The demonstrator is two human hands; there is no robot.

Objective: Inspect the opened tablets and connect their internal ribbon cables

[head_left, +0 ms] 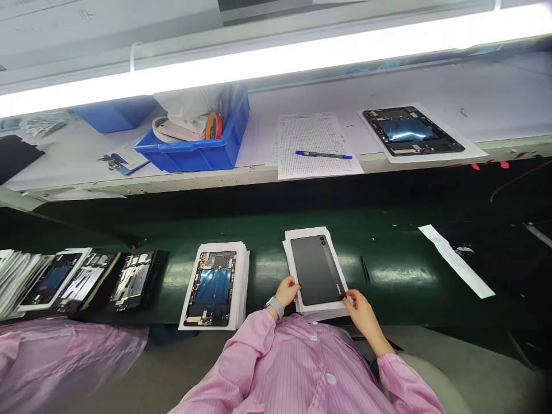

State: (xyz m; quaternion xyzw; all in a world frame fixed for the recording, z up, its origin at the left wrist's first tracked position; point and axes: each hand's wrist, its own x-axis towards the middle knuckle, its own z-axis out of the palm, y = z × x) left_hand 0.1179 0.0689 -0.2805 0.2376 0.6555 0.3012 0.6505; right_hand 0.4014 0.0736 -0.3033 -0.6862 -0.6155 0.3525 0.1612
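Observation:
In front of me a dark grey tablet lies with its back and camera side up on a stack of white sheets. My left hand is closed at its lower left edge, thumb and fingers against the side. At the lower right corner, my right hand grips the edge between thumb and fingers. To the left, an opened tablet with a blue-filmed battery and bare circuit boards rests on another pile of white sheets. Black tweezers lie to the right of my right hand.
Several opened tablets stand in a leaning row at the left, near a person's pink sleeve. On the shelf are a blue bin, a pen on a form, and another opened tablet. A paper strip lies right.

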